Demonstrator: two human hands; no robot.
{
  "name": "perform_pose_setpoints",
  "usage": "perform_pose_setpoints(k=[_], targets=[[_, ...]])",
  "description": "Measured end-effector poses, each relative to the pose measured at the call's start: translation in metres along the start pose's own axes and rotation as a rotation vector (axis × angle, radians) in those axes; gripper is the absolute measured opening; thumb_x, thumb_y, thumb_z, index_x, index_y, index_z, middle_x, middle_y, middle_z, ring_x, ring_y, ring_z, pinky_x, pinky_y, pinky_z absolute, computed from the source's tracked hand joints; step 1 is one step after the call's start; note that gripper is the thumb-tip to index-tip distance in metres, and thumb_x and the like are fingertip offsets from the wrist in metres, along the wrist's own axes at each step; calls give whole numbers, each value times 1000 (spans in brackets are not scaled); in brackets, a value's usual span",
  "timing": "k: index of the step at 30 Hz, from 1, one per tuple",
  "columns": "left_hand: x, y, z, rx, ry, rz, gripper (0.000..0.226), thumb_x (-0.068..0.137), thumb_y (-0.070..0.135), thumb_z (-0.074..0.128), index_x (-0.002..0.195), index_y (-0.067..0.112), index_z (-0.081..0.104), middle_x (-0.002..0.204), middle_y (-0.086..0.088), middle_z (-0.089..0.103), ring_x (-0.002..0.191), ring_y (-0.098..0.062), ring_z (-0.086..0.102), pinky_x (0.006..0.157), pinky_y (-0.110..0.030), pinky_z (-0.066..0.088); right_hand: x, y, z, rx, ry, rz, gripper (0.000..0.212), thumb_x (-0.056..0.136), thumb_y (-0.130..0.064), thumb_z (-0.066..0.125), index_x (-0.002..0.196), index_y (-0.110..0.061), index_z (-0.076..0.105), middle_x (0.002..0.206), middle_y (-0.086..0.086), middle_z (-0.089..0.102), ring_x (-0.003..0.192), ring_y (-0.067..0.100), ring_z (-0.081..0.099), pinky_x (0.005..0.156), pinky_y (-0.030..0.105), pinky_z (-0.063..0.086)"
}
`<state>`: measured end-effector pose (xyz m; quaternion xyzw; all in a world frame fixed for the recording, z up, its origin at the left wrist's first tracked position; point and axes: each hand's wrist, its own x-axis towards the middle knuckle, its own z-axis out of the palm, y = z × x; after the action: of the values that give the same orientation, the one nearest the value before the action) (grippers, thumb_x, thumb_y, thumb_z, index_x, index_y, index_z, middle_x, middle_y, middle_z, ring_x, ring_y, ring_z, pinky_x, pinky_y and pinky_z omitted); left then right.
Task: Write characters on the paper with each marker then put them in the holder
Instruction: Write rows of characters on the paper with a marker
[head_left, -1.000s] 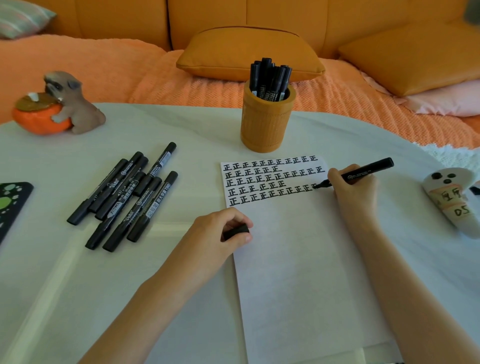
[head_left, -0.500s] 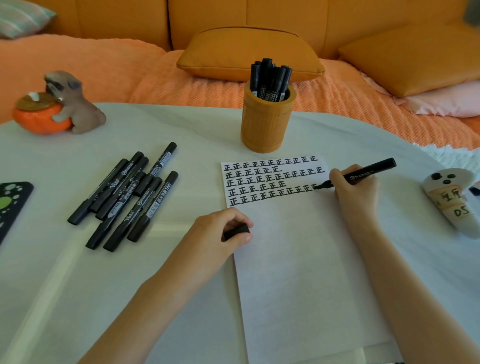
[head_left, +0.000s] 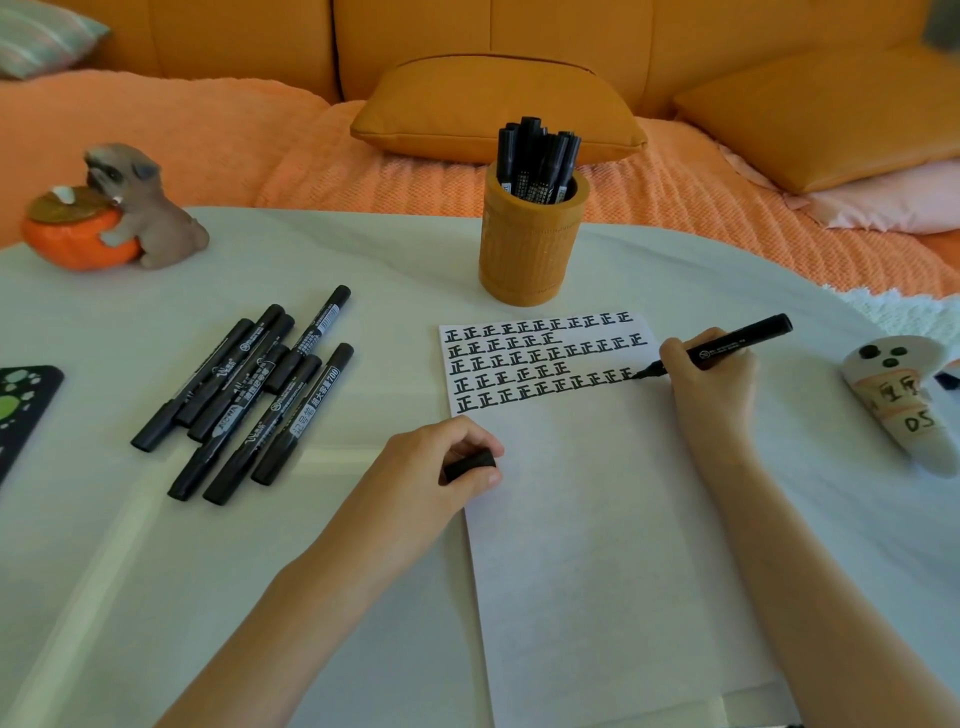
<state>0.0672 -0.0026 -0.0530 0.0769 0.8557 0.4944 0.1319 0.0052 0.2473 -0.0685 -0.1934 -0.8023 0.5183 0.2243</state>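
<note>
A white sheet of paper (head_left: 597, 545) lies on the table with several rows of black characters across its top. My right hand (head_left: 711, 384) grips a black marker (head_left: 727, 345), its tip touching the paper at the right end of a lower row. My left hand (head_left: 441, 467) rests on the paper's left edge, closed on the marker's black cap (head_left: 470, 464). Several capped black markers (head_left: 249, 395) lie in a pile to the left. An orange cylindrical holder (head_left: 527, 249) stands beyond the paper with several markers upright inside.
A dog-and-pumpkin figurine (head_left: 114, 213) sits at the table's far left. A dark patterned object (head_left: 21, 410) lies at the left edge. A white ghost-shaped item (head_left: 904, 400) lies at right. An orange sofa with cushions (head_left: 493, 109) runs behind the table.
The marker tip has made small writing strokes at the end of the row, and the right hand shifted slightly. The left hand has stayed still.
</note>
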Motion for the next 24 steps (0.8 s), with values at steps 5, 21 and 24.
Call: perform_pose_setpoints(k=[5, 21, 24], targets=[[0, 0, 0, -5, -5, -4, 11, 84, 23, 67, 90, 32, 65, 88, 18, 67, 82, 7, 62, 78, -14, 48, 1, 1, -1, -15, 36, 12, 14, 82, -10, 55, 72, -6, 47, 58, -2, 34, 52, 11, 30, 42, 17, 22], [-1, 3, -1, -46, 7, 15, 15, 84, 21, 66, 89, 35, 67, 81, 16, 68, 73, 1, 64, 73, -15, 50, -5, -24, -6, 349, -16, 68, 18, 86, -16, 68, 74, -18, 54, 46, -12, 50, 46, 11, 39, 48, 21, 33], [-1, 7, -2, -97, 68, 57, 16, 84, 19, 66, 93, 32, 68, 80, 9, 69, 69, -2, 65, 65, -12, 48, -13, -37, -1, 412, -130, 95, 22, 82, -20, 74, 71, -18, 55, 48, -7, 49, 47, 13, 42, 51, 25, 33]])
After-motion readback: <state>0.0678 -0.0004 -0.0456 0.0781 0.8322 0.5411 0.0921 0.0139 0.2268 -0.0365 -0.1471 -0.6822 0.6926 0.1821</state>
